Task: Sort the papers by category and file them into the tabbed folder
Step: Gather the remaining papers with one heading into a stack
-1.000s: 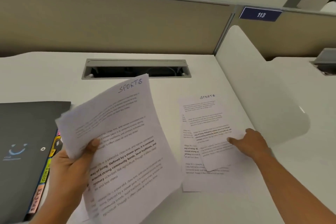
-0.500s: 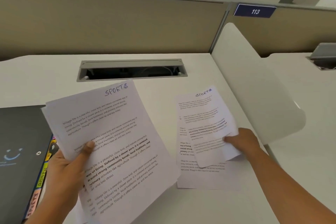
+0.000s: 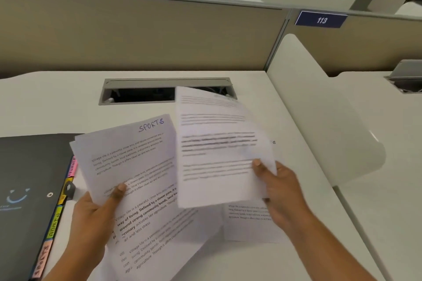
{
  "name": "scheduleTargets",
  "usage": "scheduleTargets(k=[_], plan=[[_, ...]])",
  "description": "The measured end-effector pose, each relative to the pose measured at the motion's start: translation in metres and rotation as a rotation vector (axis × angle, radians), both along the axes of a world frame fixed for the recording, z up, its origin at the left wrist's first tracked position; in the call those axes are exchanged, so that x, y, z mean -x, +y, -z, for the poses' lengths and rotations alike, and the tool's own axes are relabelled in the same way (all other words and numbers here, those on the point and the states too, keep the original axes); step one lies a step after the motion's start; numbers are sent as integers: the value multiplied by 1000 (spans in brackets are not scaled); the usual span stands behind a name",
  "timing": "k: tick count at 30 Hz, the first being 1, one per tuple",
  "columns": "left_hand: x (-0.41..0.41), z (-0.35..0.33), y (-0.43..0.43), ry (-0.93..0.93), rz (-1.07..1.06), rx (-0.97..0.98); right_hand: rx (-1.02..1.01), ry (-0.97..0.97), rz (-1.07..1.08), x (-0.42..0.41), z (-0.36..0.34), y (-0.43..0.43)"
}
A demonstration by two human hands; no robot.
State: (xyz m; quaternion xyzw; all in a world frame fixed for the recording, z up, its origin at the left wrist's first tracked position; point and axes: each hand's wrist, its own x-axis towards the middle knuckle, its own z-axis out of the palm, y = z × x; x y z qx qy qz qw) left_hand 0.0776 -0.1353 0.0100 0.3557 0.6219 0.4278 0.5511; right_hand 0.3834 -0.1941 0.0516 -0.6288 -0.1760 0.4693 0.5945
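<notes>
Your left hand (image 3: 91, 214) grips the white printed stack headed SPORTS (image 3: 137, 166) at frame centre; your right hand (image 3: 276, 187) pinches one blurred white sheet (image 3: 217, 143). The black tabbed folder (image 3: 27, 189), lower left, looks closed: filing remains.

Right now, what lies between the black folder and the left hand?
Coloured index tabs and a strip of white desk, in the head view.

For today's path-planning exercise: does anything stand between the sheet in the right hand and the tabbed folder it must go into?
Yes. The stack marked SPORTS, held in the left hand, sits between the sheet in the right hand and the folder at the left; the folder itself lies closed.
</notes>
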Motion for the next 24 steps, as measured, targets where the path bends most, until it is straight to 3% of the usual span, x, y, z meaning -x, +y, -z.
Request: scheduleTargets(k=[6,12,18,24], plan=[[-20,-21,-7,298,45,-121,184,133,-278,46,24,-16],[-10,-5,-4,288,162,-49,371,-39,-572,38,53,-20],[-13,0,-5,105,123,62,384,-163,-383,34,69,-2],[-17,-6,-5,107,206,76,280,10,-366,44,61,0]])
